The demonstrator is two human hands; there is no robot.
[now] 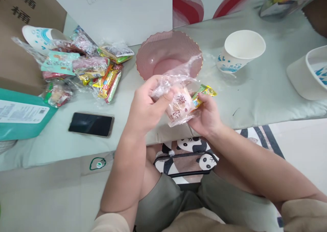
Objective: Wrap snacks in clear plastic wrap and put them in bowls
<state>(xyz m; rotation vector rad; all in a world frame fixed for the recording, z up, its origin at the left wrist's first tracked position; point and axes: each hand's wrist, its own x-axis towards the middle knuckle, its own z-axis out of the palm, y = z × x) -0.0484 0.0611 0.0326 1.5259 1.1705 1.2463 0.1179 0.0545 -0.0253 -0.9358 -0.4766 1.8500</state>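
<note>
In front of the pink scalloped bowl (170,55), my left hand (150,101) grips the clear plastic bag (176,82) between thumb and fingers. Inside or against the film is a pale wrapped snack (180,104) with red print. My right hand (208,114) is closed round the right side of this bundle, its thumb on a yellow and green snack packet (204,95). Whether the yellow packet lies inside the bag or outside it, I cannot tell. Both hands are above the table's front edge, close together.
Several packaged snacks (89,67) are piled at the left beside a tipped paper cup (42,38). A phone (91,124) lies near the front edge. Upright paper cup (241,51) and white container (310,73) stand right. Boxes (122,11) line the back; a snack tub (283,2) is back right.
</note>
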